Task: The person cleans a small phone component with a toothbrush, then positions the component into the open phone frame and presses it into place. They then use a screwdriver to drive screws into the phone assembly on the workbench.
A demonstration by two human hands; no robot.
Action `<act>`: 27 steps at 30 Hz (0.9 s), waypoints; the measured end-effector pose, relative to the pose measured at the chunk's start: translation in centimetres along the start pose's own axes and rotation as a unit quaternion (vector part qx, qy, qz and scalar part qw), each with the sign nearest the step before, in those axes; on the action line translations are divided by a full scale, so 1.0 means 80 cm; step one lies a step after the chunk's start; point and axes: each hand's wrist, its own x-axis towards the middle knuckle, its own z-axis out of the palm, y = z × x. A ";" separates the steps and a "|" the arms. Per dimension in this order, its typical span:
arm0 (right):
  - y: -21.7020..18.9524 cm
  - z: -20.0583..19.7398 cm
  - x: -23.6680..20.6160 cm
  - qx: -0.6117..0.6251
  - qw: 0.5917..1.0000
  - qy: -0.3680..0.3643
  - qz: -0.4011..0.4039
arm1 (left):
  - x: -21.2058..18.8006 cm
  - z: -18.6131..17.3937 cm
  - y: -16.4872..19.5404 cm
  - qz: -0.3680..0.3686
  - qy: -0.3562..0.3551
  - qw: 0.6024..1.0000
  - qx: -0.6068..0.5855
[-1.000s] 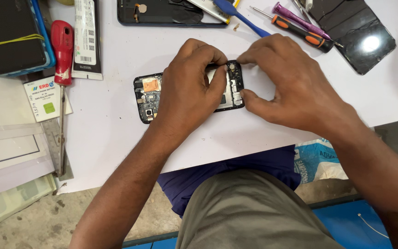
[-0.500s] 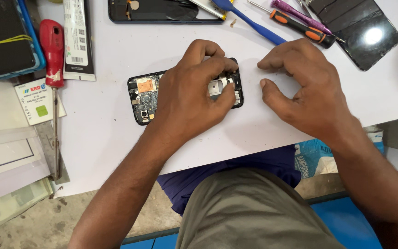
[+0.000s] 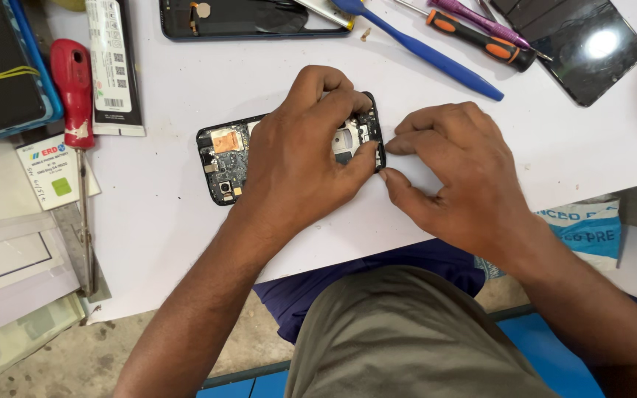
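An opened black phone (image 3: pixel 224 156) with its circuit board bare lies flat on the white table (image 3: pixel 171 221). My left hand (image 3: pixel 300 158) lies over the phone's middle and right part and presses it down, fingers curled over the far edge and thumb at its right end. My right hand (image 3: pixel 455 173) rests on the table just to the right, with thumb and forefinger tips pinched at the phone's right edge. What the fingertips hold there, if anything, is hidden.
At the back lie a second opened phone (image 3: pixel 252 18), a blue pry tool (image 3: pixel 422 50), an orange-handled screwdriver (image 3: pixel 481 38) and a black glass panel (image 3: pixel 573 44). To the left are a red-handled screwdriver (image 3: pixel 74 81), a flat battery (image 3: pixel 116 66), a card (image 3: pixel 49 169) and a banded phone (image 3: pixel 5 66).
My right hand has come off the phone's top, moved right onto the table, then come back with its fingertips at the phone's right edge. My left hand stays on the phone.
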 end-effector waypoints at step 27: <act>0.003 0.002 -0.002 -0.002 1.000 -0.003 0.006 | 0.003 -0.002 0.004 -0.002 0.009 1.000 0.005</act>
